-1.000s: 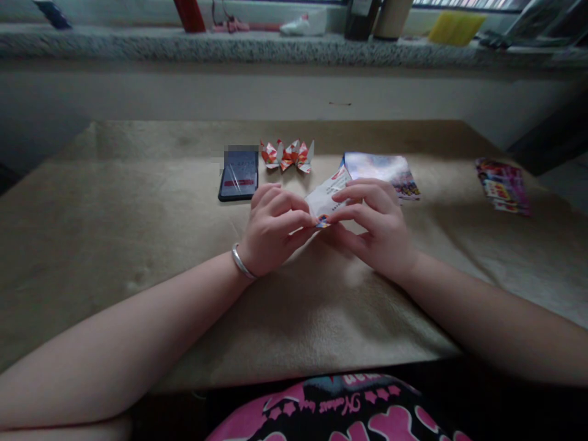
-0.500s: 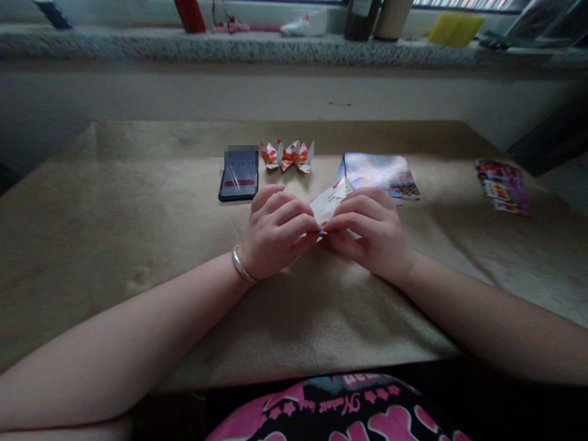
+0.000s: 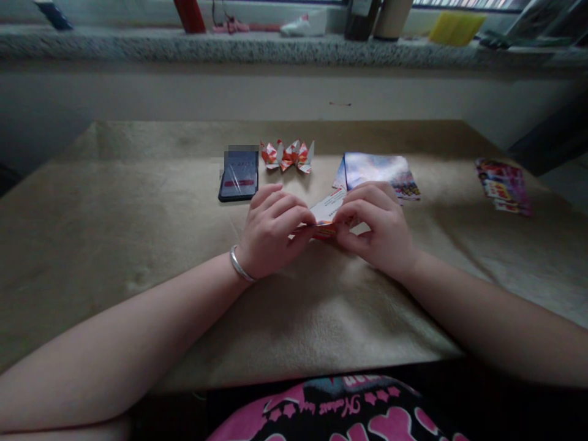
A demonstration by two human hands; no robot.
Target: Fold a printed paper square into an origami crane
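Between my hands is a folded sheet of paper (image 3: 327, 208), white with dark print on its upper face and red and orange along the near edge. My left hand (image 3: 278, 229) pinches its left side between thumb and fingers. The right side is gripped the same way by my right hand (image 3: 376, 223). My fingers cover both ends of the paper, so its full shape is hidden. Just beyond stand folded red-and-white paper figures (image 3: 288, 157) with pointed tips. Behind my right hand lie colourful printed sheets (image 3: 381, 173).
A phone (image 3: 239, 174) lies beyond my left hand. More printed papers (image 3: 503, 187) rest at the far right of the cloth-covered table (image 3: 138, 245). Along the back runs a stone windowsill (image 3: 257, 49) holding a red object (image 3: 190, 15), dark and beige containers, and a yellow block (image 3: 456, 29).
The upright point of the paper has tipped lower, and a red-orange strip now shows along its near edge. My fingertips have moved slightly apart along that edge.
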